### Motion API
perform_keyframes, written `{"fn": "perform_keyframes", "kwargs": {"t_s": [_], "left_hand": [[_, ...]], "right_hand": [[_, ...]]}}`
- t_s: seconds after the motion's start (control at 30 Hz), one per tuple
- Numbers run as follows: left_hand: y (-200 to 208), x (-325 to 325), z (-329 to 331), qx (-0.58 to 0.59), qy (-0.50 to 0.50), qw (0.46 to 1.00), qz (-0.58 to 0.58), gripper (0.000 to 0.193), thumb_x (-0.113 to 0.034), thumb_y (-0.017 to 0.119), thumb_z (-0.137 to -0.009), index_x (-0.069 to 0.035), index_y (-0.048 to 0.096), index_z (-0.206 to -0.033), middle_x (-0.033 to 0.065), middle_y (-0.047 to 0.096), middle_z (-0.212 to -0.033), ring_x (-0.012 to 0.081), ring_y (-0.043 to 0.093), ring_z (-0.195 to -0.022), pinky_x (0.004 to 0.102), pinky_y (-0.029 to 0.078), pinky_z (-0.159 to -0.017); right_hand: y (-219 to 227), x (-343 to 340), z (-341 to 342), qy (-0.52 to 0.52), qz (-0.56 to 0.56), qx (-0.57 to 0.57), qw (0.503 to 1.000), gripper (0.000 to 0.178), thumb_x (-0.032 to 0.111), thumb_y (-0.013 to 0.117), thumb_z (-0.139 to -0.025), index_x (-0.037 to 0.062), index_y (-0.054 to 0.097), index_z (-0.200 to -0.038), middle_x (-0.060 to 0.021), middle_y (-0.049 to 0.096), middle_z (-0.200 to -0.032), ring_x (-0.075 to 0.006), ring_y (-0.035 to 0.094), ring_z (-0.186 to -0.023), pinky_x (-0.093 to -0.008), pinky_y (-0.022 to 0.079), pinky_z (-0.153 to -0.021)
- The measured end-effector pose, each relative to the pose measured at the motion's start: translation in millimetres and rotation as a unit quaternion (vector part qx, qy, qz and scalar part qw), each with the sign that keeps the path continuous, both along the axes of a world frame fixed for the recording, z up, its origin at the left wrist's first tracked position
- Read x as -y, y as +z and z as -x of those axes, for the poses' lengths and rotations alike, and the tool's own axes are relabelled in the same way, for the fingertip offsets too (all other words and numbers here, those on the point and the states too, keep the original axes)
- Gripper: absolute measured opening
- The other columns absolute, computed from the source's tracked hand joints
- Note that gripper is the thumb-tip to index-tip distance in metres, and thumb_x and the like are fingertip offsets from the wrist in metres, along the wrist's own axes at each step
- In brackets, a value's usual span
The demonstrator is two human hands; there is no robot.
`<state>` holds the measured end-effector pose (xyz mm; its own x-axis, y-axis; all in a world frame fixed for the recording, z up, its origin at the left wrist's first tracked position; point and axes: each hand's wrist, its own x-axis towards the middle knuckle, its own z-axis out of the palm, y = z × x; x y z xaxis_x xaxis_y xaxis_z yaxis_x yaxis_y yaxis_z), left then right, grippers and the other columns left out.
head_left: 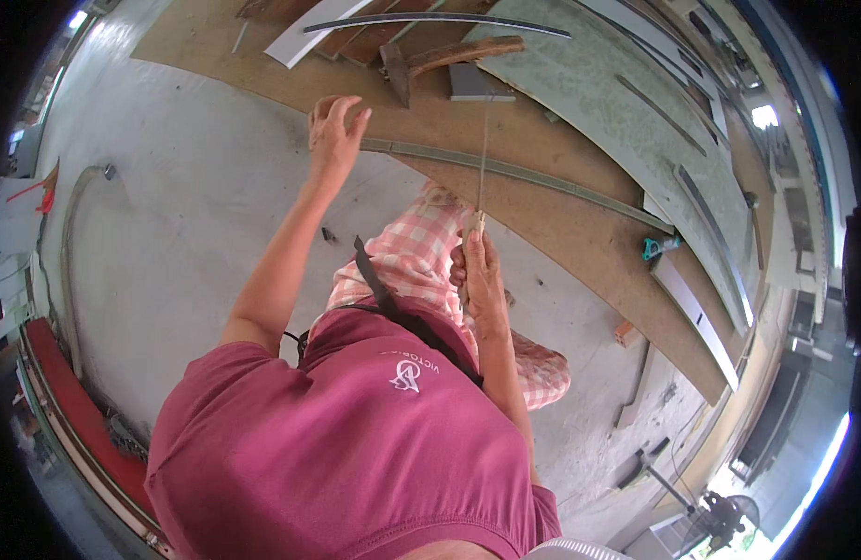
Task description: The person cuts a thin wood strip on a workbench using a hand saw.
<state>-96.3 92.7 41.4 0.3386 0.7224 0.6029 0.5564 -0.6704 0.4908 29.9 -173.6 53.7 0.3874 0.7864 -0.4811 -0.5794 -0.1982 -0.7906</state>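
My right hand [479, 271] is closed around the light handle of a hand tool with a long thin blade [484, 168]. That blade shows only as a narrow line pointing away from me, so its exact kind is unclear. Its far end reaches a small grey block [477, 84] on the brown board. To the left, my left hand [335, 135] is raised with its fingers bent and apart, holding nothing. A hammer-like tool [449, 58] with a rough wooden handle lies just beyond, between the two hands.
A brown board [580, 219] spans the work area, carrying a long green-grey strip [542, 177]. A pale green panel [617, 103] lies at the far right with several metal strips. Near its edge sits a teal tool [659, 246]. A fan [724, 518] stands lower right; a hose [71, 252] runs at left.
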Motion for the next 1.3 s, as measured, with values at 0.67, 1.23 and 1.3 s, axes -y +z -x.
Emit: {"fn": "perform_keyframes", "kwargs": {"t_s": [0.67, 1.23, 1.3], "left_hand": [[-14, 18, 14, -0.163, -0.136, 0.977, 0.014, 0.027, -0.026, 0.072, -0.079, -0.013, 0.064, -0.102, 0.0045, 0.054, -0.103, 0.0279, 0.051, -0.101, 0.0422, 0.037, -0.09], [-11, 108, -127, -0.06, -0.174, 0.982, -0.038, 0.023, -0.029, 0.073, -0.078, -0.015, 0.065, -0.095, 0.004, 0.056, -0.099, 0.027, 0.053, -0.097, 0.0422, 0.039, -0.085], [-25, 118, -152, -0.059, -0.188, 0.98, -0.017, 0.024, -0.03, 0.073, -0.078, -0.016, 0.065, -0.096, 0.0035, 0.055, -0.098, 0.0268, 0.052, -0.098, 0.0423, 0.039, -0.085]], "right_hand": [[16, 9, -5, -0.016, -0.009, 0.019, 1.0, 0.032, 0.042, 0.046, -0.101, 0.0101, 0.046, -0.105, 0.0045, 0.039, -0.076, -0.0044, 0.034, -0.062, -0.0191, 0.031, -0.053], [18, 52, -26, -0.097, -0.004, 0.074, 0.993, 0.038, 0.045, 0.047, -0.1, 0.0074, 0.049, -0.109, 0.0045, 0.04, -0.073, -0.0043, 0.036, -0.058, -0.0198, 0.03, -0.049], [16, 61, -23, -0.107, -0.005, 0.069, 0.992, 0.039, 0.045, 0.047, -0.1, 0.0072, 0.05, -0.108, 0.0043, 0.04, -0.072, -0.0042, 0.035, -0.056, -0.0197, 0.029, -0.048]]}}
